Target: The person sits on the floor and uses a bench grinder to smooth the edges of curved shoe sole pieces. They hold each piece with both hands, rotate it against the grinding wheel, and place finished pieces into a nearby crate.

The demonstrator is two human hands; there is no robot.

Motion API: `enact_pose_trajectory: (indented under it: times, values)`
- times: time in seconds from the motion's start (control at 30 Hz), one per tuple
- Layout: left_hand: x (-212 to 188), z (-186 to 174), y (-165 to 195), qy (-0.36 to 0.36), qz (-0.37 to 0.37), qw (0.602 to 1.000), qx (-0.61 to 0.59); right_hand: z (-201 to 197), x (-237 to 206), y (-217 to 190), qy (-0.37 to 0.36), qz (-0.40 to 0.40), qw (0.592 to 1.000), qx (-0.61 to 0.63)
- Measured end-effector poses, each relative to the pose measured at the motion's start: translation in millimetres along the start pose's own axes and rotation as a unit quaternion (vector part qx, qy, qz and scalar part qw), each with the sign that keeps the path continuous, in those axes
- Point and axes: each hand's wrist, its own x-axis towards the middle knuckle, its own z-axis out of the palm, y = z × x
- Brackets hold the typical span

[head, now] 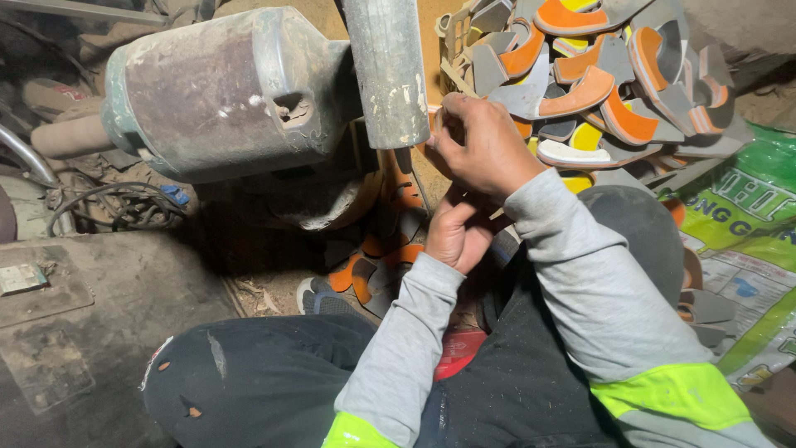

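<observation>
**A:** What have I got in front of me?

**B:** From the head view, my right hand (485, 149) is up against the grey post (387, 70) of the machine (224, 91), fingers (454, 112) curled tight around something small at the post's lower end. I judge it's one of the foam pieces, but the hand covers it, so I can't make out its shape.

**A:** And the left?

**B:** My left hand (456, 232) sits just below the right, palm turned up, fingers bent. It may be pinching a thin strip, but I cannot tell for sure.

**A:** Which way does the piece point?

**B:** Hidden. Only a sliver shows at the knuckles. My guess is that its long axis runs across the post rather than along it, since the fist lies that way.

**A:** Where's the stock?

**B:** A pile (597, 83) of grey and orange cut-outs lies on the floor beyond the right hand, toward the far right. More scraps (373, 265) sit on the floor under the machine, near my knee (249, 373).

**A:** How do I do this well?

**B:** I'd keep the piece pressed square to the post, fingertips back from the contact edge, and let the lower hand steady it from beneath.
</observation>
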Motion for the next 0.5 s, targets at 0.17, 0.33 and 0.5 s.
enact_pose_trajectory:
  times: [0.17, 0.33, 0.5]
  values:
    - [-15, -1, 24, 0.002, 0.007, 1.0, -0.009, 29, -1, 7, 0.112, 0.041, 0.991, 0.058]
    - [-18, -4, 38, 0.007, 0.01, 1.0, 0.017, 42, 2, 10, 0.155, 0.09, 0.979, 0.1]
    - [-13, -5, 44, 0.025, 0.023, 0.999, 0.019, 49, 9, 12, 0.178, 0.118, 0.969, 0.127]
